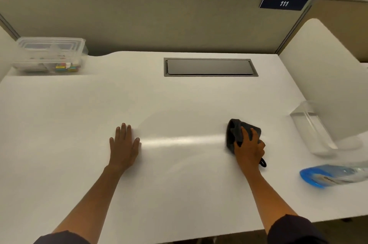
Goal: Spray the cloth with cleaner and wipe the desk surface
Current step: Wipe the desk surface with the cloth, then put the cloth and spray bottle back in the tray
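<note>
A dark grey cloth (235,131) lies bunched on the white desk (179,104), right of centre. My right hand (249,147) presses down on it with fingers curled over the fabric. My left hand (124,144) rests flat on the desk, palm down, fingers together, holding nothing. A wet streak shines on the surface between the two hands. A spray bottle with a blue part (326,176) lies blurred at the right edge of the desk, apart from both hands.
A clear plastic box (49,54) with small coloured items stands at the back left. A grey cable hatch (210,67) is set into the desk's rear middle. A clear container (312,128) sits far right beside a white divider (328,84). A partition wall labelled 111 runs behind.
</note>
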A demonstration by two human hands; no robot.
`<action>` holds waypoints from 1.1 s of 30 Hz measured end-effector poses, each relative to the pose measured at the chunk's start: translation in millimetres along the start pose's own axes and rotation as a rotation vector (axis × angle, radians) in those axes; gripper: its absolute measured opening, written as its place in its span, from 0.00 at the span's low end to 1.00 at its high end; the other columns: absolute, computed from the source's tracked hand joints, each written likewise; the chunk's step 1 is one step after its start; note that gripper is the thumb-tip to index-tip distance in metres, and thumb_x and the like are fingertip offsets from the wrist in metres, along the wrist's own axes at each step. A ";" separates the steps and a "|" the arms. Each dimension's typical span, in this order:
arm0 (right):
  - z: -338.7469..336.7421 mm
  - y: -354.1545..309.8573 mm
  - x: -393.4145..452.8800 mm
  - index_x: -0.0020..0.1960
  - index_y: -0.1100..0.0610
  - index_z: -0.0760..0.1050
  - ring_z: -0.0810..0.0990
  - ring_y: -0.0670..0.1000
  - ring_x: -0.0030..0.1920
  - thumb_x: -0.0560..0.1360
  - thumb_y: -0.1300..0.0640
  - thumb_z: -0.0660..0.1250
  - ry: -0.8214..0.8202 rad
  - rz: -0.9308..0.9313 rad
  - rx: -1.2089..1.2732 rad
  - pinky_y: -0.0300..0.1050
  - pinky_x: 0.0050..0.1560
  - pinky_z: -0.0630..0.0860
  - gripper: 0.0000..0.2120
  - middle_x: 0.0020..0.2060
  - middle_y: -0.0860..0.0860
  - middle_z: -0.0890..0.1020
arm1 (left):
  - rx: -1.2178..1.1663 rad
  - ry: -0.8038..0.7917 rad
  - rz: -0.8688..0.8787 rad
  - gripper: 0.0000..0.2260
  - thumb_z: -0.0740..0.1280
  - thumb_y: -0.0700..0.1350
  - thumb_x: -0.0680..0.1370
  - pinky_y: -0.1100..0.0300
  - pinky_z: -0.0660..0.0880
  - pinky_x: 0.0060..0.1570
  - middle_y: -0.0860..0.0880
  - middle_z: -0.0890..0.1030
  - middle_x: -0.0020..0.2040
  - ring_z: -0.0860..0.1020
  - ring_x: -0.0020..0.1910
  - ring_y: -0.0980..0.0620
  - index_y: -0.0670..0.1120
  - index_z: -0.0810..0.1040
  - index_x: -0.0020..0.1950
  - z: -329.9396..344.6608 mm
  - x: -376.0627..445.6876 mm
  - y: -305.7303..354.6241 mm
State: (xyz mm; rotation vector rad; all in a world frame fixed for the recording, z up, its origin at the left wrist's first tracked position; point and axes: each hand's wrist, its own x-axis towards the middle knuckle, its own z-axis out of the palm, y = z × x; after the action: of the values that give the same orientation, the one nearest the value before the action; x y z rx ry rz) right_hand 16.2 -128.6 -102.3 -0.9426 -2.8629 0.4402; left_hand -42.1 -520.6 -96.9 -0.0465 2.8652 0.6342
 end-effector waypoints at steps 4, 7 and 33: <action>-24.1 8.6 26.0 0.70 0.54 0.69 0.74 0.65 0.62 0.77 0.53 0.66 0.084 0.186 0.496 0.60 0.62 0.74 0.22 0.68 0.57 0.72 | -0.195 0.006 0.023 0.28 0.55 0.50 0.82 0.42 0.47 0.75 0.44 0.48 0.80 0.45 0.79 0.45 0.42 0.49 0.79 7.2 7.0 27.9; -50.6 11.9 42.8 0.69 0.51 0.69 0.76 0.58 0.61 0.77 0.50 0.66 0.050 0.402 0.952 0.56 0.64 0.74 0.22 0.63 0.56 0.77 | -0.284 0.006 0.077 0.28 0.55 0.50 0.82 0.45 0.45 0.76 0.45 0.48 0.80 0.43 0.79 0.47 0.43 0.49 0.79 15.3 10.5 55.8; -301.7 100.3 115.2 0.52 0.55 0.83 0.81 0.60 0.56 0.80 0.47 0.58 -0.215 0.067 2.297 0.58 0.55 0.78 0.18 0.54 0.57 0.83 | -0.483 -0.344 0.435 0.29 0.55 0.54 0.82 0.53 0.47 0.78 0.50 0.50 0.80 0.46 0.79 0.54 0.47 0.49 0.79 110.9 -9.6 350.7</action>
State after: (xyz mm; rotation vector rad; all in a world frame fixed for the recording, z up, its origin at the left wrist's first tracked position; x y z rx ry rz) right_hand 34.4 89.7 155.3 -0.2608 -0.6774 2.6054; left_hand -37.5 -155.9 -48.0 0.5662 2.3392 1.2628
